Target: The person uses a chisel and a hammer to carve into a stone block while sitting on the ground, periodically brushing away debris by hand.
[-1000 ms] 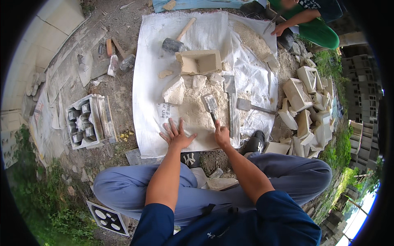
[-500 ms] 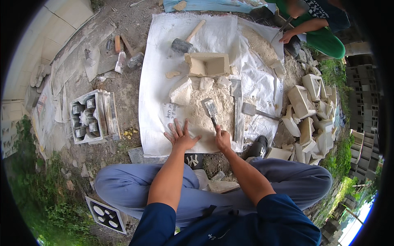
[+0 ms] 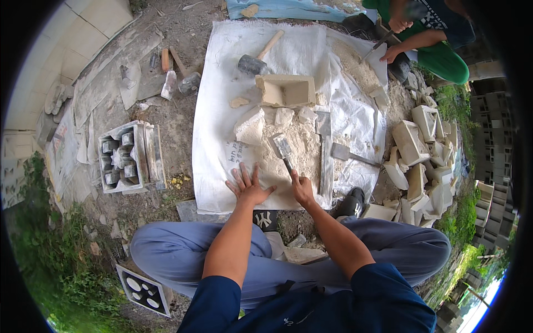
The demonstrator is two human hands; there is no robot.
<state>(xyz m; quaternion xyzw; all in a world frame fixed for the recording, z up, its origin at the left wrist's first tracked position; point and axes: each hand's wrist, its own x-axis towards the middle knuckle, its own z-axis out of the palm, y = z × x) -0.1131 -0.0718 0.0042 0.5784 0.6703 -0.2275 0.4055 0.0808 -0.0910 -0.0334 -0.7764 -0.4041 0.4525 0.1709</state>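
My right hand (image 3: 302,190) is wrapped round the dark handle of a short tool with a flat rectangular metal head (image 3: 281,145). Its dusty head rests on or just over a heap of pale crumbled rubble (image 3: 294,133); contact is hard to judge. My left hand (image 3: 250,186) lies with fingers spread on the white woven sheet (image 3: 214,161), left of the heap, holding nothing. Pale broken chunks (image 3: 250,126) border the far side of the heap. Beyond them sits a hollow block piece (image 3: 285,90). A long metal bar (image 3: 325,166) lies along the heap's right side.
A mallet (image 3: 252,64) lies farther back on the sheet, and a square-headed long-handled tool (image 3: 347,152) lies at right. Broken blocks (image 3: 410,141) pile up beyond. A metal block mould (image 3: 125,158) stands left. Another person's hand (image 3: 391,54) is at far right.
The metal head has turned slightly in my right hand and appears lighter. My left hand stays on the sheet. The whole view has shifted a little. The other person's second hand now shows on a tool.
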